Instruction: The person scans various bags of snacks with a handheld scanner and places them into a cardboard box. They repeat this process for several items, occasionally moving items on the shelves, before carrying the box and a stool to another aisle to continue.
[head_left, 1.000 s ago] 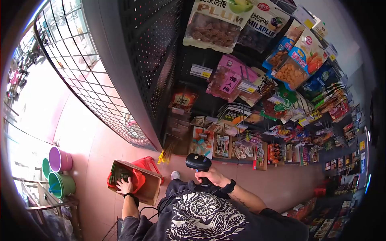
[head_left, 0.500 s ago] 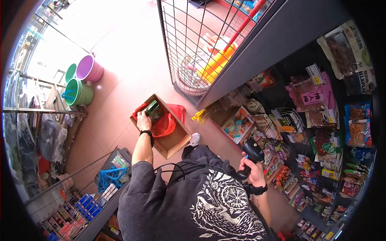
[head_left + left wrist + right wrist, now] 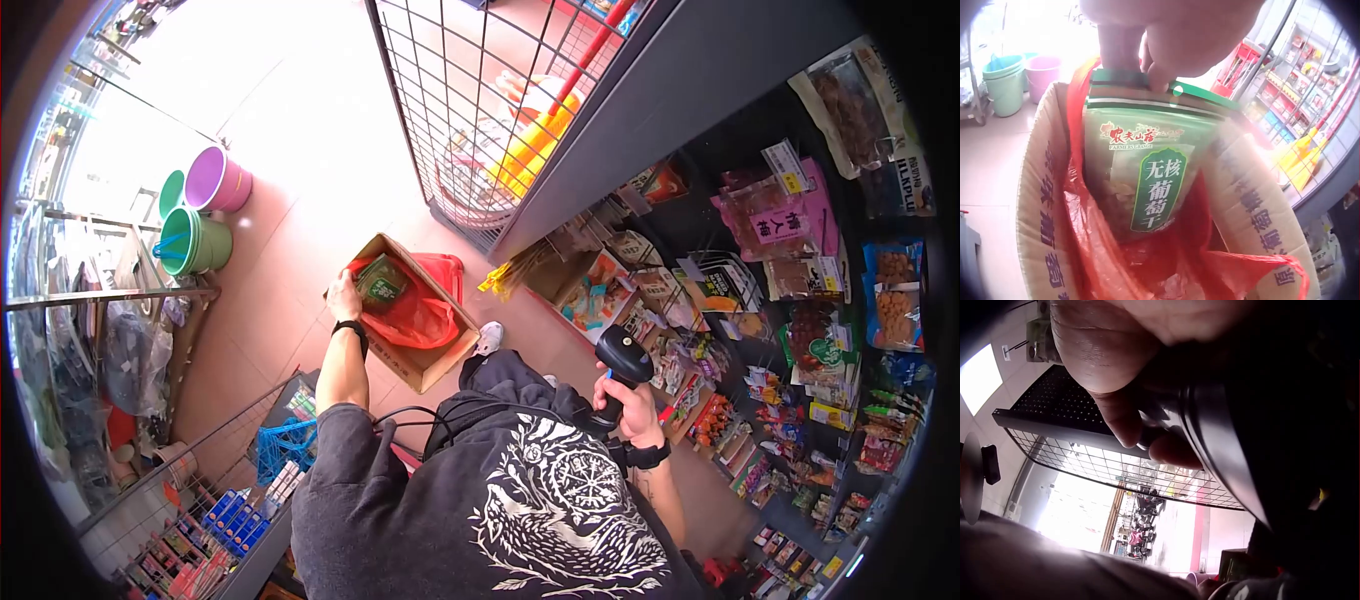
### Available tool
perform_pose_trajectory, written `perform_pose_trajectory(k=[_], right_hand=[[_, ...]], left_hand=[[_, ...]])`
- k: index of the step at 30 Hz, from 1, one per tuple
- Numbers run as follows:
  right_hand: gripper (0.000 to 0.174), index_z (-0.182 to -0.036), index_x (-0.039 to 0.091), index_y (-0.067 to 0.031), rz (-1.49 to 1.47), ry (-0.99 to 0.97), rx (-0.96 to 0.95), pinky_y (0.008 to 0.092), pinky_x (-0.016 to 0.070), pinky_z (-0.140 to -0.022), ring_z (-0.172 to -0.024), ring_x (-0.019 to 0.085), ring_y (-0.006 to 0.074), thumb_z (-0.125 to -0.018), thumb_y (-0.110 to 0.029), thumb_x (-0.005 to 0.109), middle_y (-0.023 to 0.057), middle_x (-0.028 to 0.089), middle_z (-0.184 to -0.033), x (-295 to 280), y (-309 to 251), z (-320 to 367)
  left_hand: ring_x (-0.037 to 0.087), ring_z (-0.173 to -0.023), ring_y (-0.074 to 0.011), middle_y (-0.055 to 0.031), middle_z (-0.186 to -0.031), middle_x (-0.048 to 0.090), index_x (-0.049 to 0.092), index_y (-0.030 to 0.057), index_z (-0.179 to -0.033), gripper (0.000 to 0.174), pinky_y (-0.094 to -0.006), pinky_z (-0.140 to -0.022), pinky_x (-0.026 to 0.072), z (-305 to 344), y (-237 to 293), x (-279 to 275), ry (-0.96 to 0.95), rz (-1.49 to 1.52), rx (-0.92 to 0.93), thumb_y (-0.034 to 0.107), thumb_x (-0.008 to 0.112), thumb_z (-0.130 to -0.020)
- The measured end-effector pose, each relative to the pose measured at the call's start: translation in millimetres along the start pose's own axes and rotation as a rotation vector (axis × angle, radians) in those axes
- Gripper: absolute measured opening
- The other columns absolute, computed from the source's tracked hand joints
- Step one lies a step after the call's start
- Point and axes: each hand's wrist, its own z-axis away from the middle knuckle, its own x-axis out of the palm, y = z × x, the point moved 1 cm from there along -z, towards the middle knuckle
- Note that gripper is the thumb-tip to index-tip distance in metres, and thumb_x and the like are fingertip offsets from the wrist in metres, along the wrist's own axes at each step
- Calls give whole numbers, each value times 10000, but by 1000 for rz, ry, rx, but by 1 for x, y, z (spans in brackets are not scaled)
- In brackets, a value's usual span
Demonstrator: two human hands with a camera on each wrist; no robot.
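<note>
My left hand [image 3: 344, 298] is at the far left side of an open cardboard box [image 3: 402, 366]. In the left wrist view its fingers pinch the green top edge of a raisin bag [image 3: 1124, 181], a clear-fronted pouch standing upright. Around the pouch lies a red plastic bag [image 3: 420, 322] that lines part of the box. My right hand [image 3: 634, 408] grips the handle of a black handheld barcode scanner [image 3: 624, 352], held up in front of the body at the right. The right wrist view shows that hand's fingers curled round the scanner [image 3: 1222, 444], mostly in shadow.
Hanging snack packets [image 3: 780, 225] fill the shelf at the right. A grey wire-mesh panel [image 3: 450, 120] stands ahead. Green buckets [image 3: 205, 245] and a purple bucket [image 3: 222, 180] sit on the floor at the left. A red plastic stool or basket [image 3: 445, 272] shows behind the box.
The view has swung toward the left and down to the box. The left hand has drawn back toward the box's left side, and the raisin bag shows more fully. The right hand still holds the scanner.
</note>
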Motion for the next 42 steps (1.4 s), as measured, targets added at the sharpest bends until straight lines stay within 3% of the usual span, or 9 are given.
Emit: perform_pose_trajectory(k=[4,6,8,12,18,21,26,32,42], right_hand=[[361,-1156,499,41,59,-16,-2,289,479,-608,-617,560,142,-847,-104,614,82,586,-735,-4,2,-1],[344,-1144,521,32,17,-24,-9,272,471,-615,-624,557,128,-844,-106,619,64,587,-731,-4,6,1],[320,-1128,546,10,-12,-7,-33,250,454,-621,-629,546,110,-843,-116,619,37,580,-720,-9,7,4],[288,-1103,552,-8,-78,-7,-123,254,451,-621,-655,552,102,-847,-101,645,17,575,-738,-23,5,16],[344,-1156,506,-16,-355,-100,-364,273,455,-697,-739,563,121,-856,-109,646,51,592,-823,-57,6,50],[329,-1130,521,-28,-260,-96,-458,281,456,-697,-736,561,128,-848,-130,658,47,594,-842,-85,8,65],[262,-1056,591,-36,-180,-4,-503,276,491,-661,-723,587,127,-815,-63,689,37,610,-859,-128,-7,97],[233,-1032,601,-23,-178,-10,-525,270,496,-700,-774,599,123,-818,-47,690,29,630,-878,-207,-6,129],[223,-1034,576,-27,-156,-205,-484,280,476,-664,-705,564,119,-842,-103,660,30,603,-803,-274,-26,132]], left_hand=[[608,-888,-320,-143,-1037,563,547,97,-992,189,-438,-756,499,4,22,-14,113,-55,-29,76,547,-805],[606,-891,-337,-157,-1010,568,546,96,-1012,216,-455,-731,510,9,30,-1,-101,-25,-30,99,569,-798],[593,-885,-358,-151,-973,581,544,78,-976,155,-454,-711,514,29,47,-2,-93,128,173,112,524,-826],[603,-767,-326,-132,-822,594,587,66,-879,63,-426,-645,502,43,162,-66,-26,447,397,111,596,-835],[640,-761,-266,-134,-882,629,635,23,-967,150,-319,-652,514,71,413,-239,-411,979,898,73,629,-826],[582,-1005,-318,-177,-1092,583,531,-13,-1170,372,-365,-876,461,48,537,-220,-223,1047,1009,137,625,-843],[583,-1023,-322,-205,-1099,592,529,-29,-1166,400,-357,-895,449,1,677,-163,266,1025,917,179,631,-840],[601,-938,-176,-98,-1016,649,548,-29,-1118,234,-281,-835,458,18,686,-145,-261,1444,703,70,519,-909],[414,-631,-31,34,-697,496,559,18,-885,206,-199,-547,349,99,622,-240,-14,1399,438,187,484,-974]])
